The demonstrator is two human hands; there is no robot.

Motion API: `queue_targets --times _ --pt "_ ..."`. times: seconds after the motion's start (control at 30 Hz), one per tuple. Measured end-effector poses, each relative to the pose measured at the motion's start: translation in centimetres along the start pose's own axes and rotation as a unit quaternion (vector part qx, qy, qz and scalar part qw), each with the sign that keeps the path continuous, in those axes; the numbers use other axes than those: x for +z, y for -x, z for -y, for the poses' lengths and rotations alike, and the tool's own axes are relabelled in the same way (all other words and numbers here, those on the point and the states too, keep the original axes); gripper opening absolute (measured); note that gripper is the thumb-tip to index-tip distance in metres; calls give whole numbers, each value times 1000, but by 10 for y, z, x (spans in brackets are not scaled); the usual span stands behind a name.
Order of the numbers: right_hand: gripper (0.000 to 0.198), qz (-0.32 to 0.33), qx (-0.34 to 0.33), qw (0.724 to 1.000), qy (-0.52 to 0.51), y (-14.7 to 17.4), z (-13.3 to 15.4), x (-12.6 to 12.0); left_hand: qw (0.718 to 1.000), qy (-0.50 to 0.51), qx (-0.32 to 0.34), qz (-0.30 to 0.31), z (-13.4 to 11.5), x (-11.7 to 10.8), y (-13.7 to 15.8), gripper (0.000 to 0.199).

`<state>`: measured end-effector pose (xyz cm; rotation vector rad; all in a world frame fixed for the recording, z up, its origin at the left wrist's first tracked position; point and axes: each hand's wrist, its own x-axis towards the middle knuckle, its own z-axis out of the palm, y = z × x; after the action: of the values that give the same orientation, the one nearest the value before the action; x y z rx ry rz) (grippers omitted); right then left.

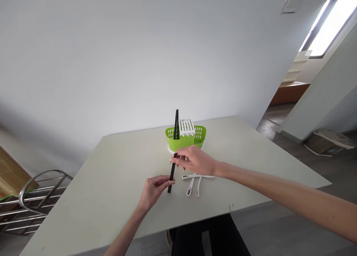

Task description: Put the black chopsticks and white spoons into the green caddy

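Between my hands is a pair of black chopsticks (172,172), tilted over the table. My left hand (156,188) pinches them near the lower end. Closer to the far end, the fingers of my right hand (192,160) are closed on the same pair. Just beyond stands a green cutlery basket (181,141) with a white slotted rack (186,127) on top. More black chopsticks (176,124) stand upright in its left compartment. Several white spoons (190,187) with printed handles lie on the table beside the held pair, partly hidden under my right hand and forearm.
The pale table (125,163) stands against a white wall (134,62). At the left is a metal tube frame (41,192). On the floor at the far right sits a box-like bin (329,141), below a bright window (331,23).
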<state>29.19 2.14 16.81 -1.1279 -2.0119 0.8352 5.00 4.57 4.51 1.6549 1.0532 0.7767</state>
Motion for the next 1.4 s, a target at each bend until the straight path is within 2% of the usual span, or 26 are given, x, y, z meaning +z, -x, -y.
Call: queue_targets --times 0.43,0.63,0.73,0.9,0.97,1.07,1.13,1.23,1.3,1.4 --pt "28 -38 -21 999 30 -3 15 -12 1000 5 6 -10 8 0 0 36" --pt "23 -8 -17 998 55 -8 27 -13 999 22 9 -34 10 -1 5 38" --pt "21 13 -18 997 80 -9 35 -12 999 6 8 -43 10 -3 9 41" --pt "28 42 -32 993 110 -12 46 -12 998 -41 25 -32 11 -10 11 42" --pt "31 31 -34 993 106 -15 50 -23 996 -48 55 -49 13 -17 9 49" --pt "32 -42 -26 996 73 -24 57 -57 989 -51 76 -119 20 -35 3 55" --pt "32 -114 -36 990 73 -32 61 -85 984 -68 49 -156 26 -48 -1 57" --pt "33 -191 -55 974 109 -47 62 -119 980 -91 -5 -175 34 -63 -4 59" --pt "30 -211 -60 966 134 -59 58 -132 979 -96 -21 -177 38 -67 -5 60" --pt "27 -200 -54 966 157 -78 44 -136 981 -95 -25 -169 41 -67 -5 59"
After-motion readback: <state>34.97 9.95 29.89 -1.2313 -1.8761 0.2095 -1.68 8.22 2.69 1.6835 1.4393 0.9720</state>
